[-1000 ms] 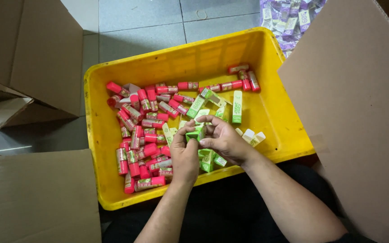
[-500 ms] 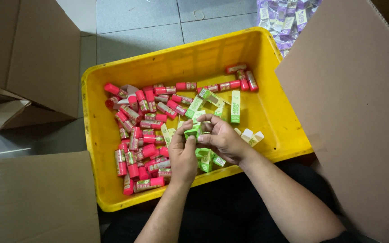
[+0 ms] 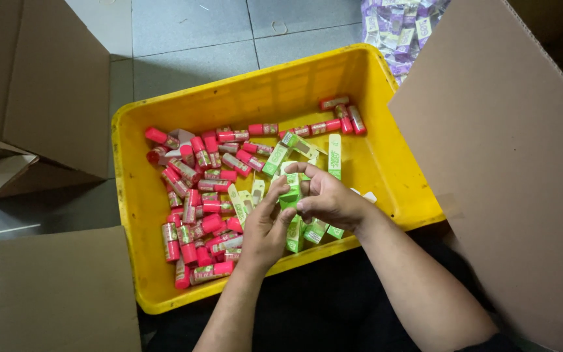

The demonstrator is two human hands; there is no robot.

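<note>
Head view: both hands meet over the middle of the bright yellow plastic crate [image 3: 164,287], and between them sits a small green-and-white cardboard carton [image 3: 290,194]. The right hand [image 3: 330,199] is closed round its upper part, thumb and fingers curled over the top, while the left hand [image 3: 265,228] comes up from below with its fingertips pressed on the carton's lower end. Half a second ago the hands lay lower and tighter together; now the carton has lifted a little and the right fingers have spread over its top flap, so the work on this carton looks to be at the closing end rather than the start.

Left of the left hand lies a heap of small red-capped tubes with pale labels [image 3: 197,189]. Beyond the right hand rest more flat green cartons [image 3: 335,156], with a few under the wrists. Brown cardboard box flaps [image 3: 509,163] stand right of the right arm and left of the crate, on a grey tiled floor [image 3: 190,39]
</note>
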